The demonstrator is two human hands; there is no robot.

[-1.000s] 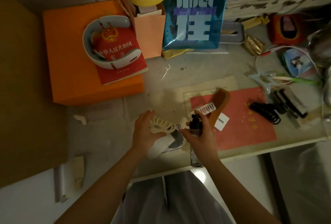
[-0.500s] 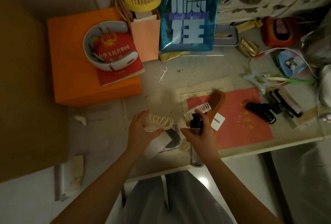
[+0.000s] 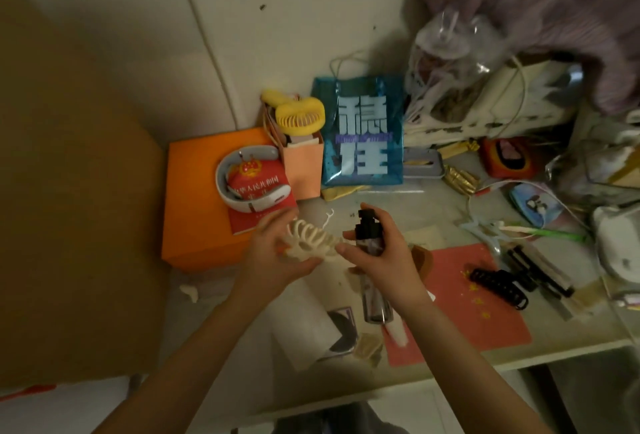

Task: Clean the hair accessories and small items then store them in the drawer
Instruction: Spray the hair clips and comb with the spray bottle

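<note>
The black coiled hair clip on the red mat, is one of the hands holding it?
No, the black coiled hair clip lies untouched on the red mat, while the left hand holds a cream claw clip and the right hand a spray bottle.

There is only one view, from a wide-angle camera worn on the head of the person. It looks forward and steeply down at the tabletop [image 3: 450, 211], from quite near, so both forearms enter from the bottom edge and the hands meet near the middle of the frame. The upper part shows the wall [image 3: 277, 17] behind the tabletop. Straight lines bend toward the edges. No second view shares the scene.
</note>
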